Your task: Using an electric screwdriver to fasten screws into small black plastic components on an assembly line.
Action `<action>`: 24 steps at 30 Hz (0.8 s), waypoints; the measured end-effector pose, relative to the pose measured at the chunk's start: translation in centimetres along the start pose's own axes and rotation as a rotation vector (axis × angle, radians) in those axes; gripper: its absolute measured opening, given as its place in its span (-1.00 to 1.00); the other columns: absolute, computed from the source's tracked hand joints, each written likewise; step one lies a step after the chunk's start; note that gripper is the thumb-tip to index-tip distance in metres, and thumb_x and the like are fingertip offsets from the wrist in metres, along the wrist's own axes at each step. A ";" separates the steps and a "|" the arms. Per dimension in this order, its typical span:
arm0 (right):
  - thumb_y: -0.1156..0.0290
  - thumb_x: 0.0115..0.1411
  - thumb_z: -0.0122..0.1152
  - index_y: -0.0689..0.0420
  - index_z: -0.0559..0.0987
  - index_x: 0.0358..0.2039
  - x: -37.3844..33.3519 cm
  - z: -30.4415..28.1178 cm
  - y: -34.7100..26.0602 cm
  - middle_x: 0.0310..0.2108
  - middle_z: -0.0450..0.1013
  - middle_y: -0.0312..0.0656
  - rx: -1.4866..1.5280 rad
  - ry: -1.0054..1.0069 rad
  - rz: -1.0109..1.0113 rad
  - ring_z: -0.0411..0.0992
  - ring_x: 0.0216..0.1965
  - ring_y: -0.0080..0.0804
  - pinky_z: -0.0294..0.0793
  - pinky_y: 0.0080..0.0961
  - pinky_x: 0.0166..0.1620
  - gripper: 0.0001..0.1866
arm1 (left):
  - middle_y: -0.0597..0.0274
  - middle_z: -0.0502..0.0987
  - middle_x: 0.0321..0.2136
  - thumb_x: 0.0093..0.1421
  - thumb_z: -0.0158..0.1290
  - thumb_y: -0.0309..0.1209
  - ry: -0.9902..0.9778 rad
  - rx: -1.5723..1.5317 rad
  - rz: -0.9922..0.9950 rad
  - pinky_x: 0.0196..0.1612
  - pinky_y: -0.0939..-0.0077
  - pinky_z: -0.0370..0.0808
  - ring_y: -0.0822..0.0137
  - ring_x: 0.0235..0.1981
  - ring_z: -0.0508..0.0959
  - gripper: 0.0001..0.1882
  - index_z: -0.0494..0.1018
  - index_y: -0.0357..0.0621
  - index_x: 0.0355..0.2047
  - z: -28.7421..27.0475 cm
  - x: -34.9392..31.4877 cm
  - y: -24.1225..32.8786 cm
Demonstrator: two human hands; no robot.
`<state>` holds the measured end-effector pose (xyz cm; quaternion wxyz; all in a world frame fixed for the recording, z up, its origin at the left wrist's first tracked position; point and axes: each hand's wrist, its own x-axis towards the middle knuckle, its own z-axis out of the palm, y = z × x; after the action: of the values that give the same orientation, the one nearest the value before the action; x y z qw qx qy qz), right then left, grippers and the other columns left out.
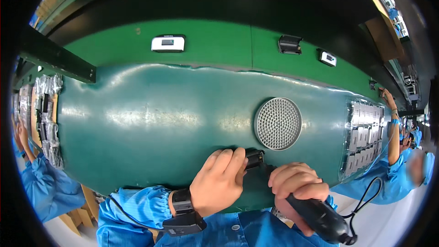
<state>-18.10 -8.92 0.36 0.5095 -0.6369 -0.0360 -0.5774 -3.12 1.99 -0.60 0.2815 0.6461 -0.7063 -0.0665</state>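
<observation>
My left hand is closed around a small black plastic housing, whose right end sticks out past the fingers. In my right hand is a black electric screwdriver, gripped around its body, with a cord looping from its rear end. The driver's front end points at the housing's right end; whether its tip touches cannot be made out. Just beyond both hands lies a round grey tray with many small dimples.
Clear plastic trays of light grey parts lie at the right. Plastic-wrapped parts are at the left. On the green strip beyond sit white-and-black devices and a black housing. Co-workers in blue are at both sides.
</observation>
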 end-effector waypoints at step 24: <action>-0.43 0.27 0.15 0.07 0.25 0.39 0.0 1.1 -1.0 -0.41 0.49 -0.11 -0.058 0.106 0.205 0.47 -0.46 -0.26 0.58 -0.17 -0.29 -0.04 | 0.16 0.54 -0.03 0.22 0.23 -0.44 0.046 -0.051 -0.021 -0.01 0.22 0.52 0.15 -0.09 0.52 -0.80 0.63 -0.35 -0.23 -0.1 -0.6 -0.8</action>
<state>-17.96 -7.70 1.13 0.5484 -0.6204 0.0733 -0.5559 -2.37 2.51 -1.07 0.3136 0.6475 -0.6907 -0.0726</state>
